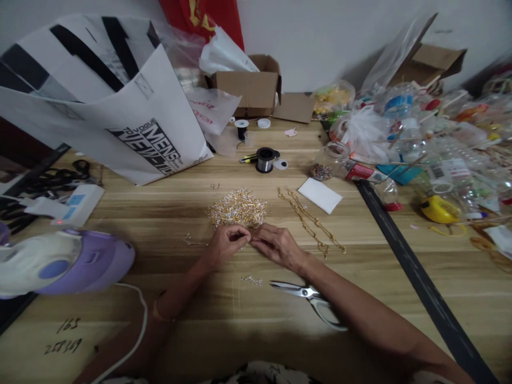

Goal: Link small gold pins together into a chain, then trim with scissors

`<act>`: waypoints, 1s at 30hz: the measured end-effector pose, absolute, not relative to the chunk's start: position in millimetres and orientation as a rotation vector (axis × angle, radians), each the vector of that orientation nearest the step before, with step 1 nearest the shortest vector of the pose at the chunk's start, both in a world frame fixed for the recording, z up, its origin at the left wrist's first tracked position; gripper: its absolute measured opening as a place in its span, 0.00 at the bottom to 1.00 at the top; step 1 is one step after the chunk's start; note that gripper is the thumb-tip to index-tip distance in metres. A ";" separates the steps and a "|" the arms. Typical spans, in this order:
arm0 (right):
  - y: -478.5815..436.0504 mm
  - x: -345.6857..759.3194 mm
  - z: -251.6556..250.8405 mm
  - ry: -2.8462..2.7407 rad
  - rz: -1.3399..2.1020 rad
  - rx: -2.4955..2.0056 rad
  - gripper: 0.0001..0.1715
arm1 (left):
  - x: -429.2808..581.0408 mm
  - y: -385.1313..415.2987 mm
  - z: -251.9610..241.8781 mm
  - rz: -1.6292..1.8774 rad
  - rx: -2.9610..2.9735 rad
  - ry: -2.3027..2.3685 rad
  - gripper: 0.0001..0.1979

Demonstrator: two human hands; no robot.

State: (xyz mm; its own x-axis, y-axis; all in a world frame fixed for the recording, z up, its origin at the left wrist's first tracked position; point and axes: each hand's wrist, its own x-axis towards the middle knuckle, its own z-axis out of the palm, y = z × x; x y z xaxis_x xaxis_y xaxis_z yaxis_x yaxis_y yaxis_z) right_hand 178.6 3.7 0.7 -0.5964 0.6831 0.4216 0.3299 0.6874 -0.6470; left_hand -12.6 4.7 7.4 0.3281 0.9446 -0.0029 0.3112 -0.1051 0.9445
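My left hand (224, 244) and my right hand (277, 245) meet fingertip to fingertip at the near edge of a heap of small gold and silver beaded pieces (237, 207) on the wooden table (168, 213). Both hands are pinched shut on a tiny piece between them, too small to name. Several gold chains (310, 220) lie just right of the heap. A small loose piece (252, 279) and a pair of scissors (310, 298) lie near my right forearm.
A large printed paper bag (120, 106) lies at the back left, a cardboard box (250, 85) behind, a wire spool (264, 159) and a white card (320, 194) mid-table. A purple and white appliance (60, 261) sits at left. Cluttered jars and bags (420, 133) fill the right.
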 end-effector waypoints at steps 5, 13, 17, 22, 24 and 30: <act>3.9 178.5 5.0 -2.164 0.782 -0.769 0.10 | -10.9 2.9 5.0 0.847 1.731 1.241 0.04; 4.3 180.2 12.9 -1.974 1.024 -0.957 0.19 | -8.8 -0.8 5.9 0.863 1.872 1.244 0.05; 6.3 178.6 11.0 -1.750 1.309 -1.002 0.24 | -8.4 -1.4 6.2 0.884 1.969 1.202 0.06; 9.9 174.8 6.8 -1.511 1.565 -0.973 0.19 | -8.2 -0.8 5.9 0.986 2.166 1.170 0.05; 10.4 174.2 6.3 -1.478 1.641 -0.975 0.18 | -7.6 -0.6 6.4 1.030 2.214 1.142 0.05; 10.5 174.1 4.9 -1.479 1.733 -0.954 0.12 | -5.1 -2.1 8.6 1.079 2.304 1.145 0.05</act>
State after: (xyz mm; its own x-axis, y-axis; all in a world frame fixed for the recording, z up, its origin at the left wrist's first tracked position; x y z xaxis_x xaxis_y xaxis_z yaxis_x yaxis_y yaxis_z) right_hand 174.1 10.5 4.9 -0.5166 0.8491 -0.1101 -0.0247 -0.1433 -0.9894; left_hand -5.1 -2.1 8.6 0.3833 0.7903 0.4781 0.5241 -0.6123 0.5919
